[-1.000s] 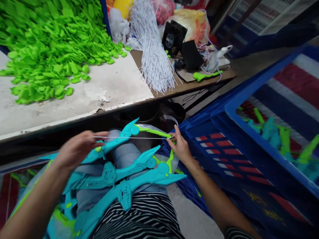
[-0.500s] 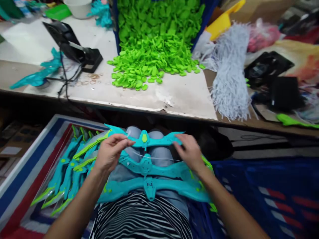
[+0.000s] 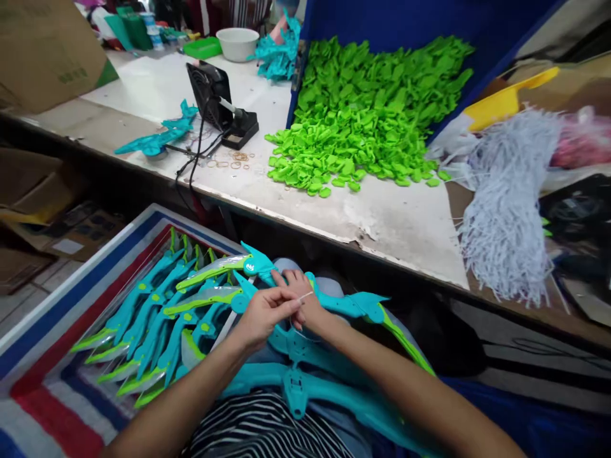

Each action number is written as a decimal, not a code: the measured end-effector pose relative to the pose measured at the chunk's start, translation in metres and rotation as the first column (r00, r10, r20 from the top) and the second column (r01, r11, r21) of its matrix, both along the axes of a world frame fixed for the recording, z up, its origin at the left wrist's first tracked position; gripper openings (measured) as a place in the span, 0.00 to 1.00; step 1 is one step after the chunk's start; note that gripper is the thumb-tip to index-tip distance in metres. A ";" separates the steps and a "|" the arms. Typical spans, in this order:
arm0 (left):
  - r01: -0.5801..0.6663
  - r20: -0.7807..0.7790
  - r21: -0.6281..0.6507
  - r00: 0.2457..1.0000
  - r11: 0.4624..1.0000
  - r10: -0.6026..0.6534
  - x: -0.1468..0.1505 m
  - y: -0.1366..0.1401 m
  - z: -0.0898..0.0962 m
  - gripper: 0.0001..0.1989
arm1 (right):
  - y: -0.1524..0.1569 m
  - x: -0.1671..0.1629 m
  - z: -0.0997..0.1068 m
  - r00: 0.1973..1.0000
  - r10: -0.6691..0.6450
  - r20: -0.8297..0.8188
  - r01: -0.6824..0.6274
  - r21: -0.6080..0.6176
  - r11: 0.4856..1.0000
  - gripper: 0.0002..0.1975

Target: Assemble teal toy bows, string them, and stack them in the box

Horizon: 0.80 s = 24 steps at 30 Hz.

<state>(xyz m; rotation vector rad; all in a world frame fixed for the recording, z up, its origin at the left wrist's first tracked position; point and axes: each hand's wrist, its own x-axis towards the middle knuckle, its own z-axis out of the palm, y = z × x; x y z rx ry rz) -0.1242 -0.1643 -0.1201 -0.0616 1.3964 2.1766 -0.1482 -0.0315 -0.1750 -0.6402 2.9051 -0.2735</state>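
Note:
Several teal toy bows with lime-green trim lie across my lap, the farthest a toy bow (image 3: 353,304) with curved limbs. My left hand (image 3: 270,315) is closed in a pinch on a thin white string (image 3: 306,295), whose end shows past the fingertips. Crossing to the left, my right hand (image 3: 303,299) lies over the far bow's left half, fingers stretched and partly spread. The hands overlap, and the left one hides part of the right thumb. A nearer teal bow (image 3: 294,394) rests against the striped shirt.
Finished-looking teal bows (image 3: 157,299) lie in a row on a striped cloth bin (image 3: 62,369) at left. On the table (image 3: 410,222) are a pile of green plastic pieces (image 3: 363,121), a white string bundle (image 3: 510,203), a soldering-iron stand (image 3: 241,129) and rubber bands (image 3: 238,159).
My right hand has moved left from the bow's right limb to beside my left hand, which still pinches the string. The view has turned left.

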 end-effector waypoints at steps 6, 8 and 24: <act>-0.302 -0.116 -0.070 0.949 0.951 0.293 -0.013 -0.034 0.014 0.17 | 0.032 -0.024 0.000 0.975 0.065 0.212 0.022 -0.385 0.923 0.26; -0.452 -0.177 -0.103 0.885 0.886 0.431 -0.020 -0.050 0.016 0.16 | 0.053 -0.033 0.001 0.934 0.149 0.325 0.051 -0.534 0.844 0.25; -0.713 -0.507 -0.240 0.671 0.658 0.541 -0.065 -0.086 0.015 0.11 | 0.068 -0.048 0.006 0.797 0.174 0.579 0.298 -0.627 0.720 0.29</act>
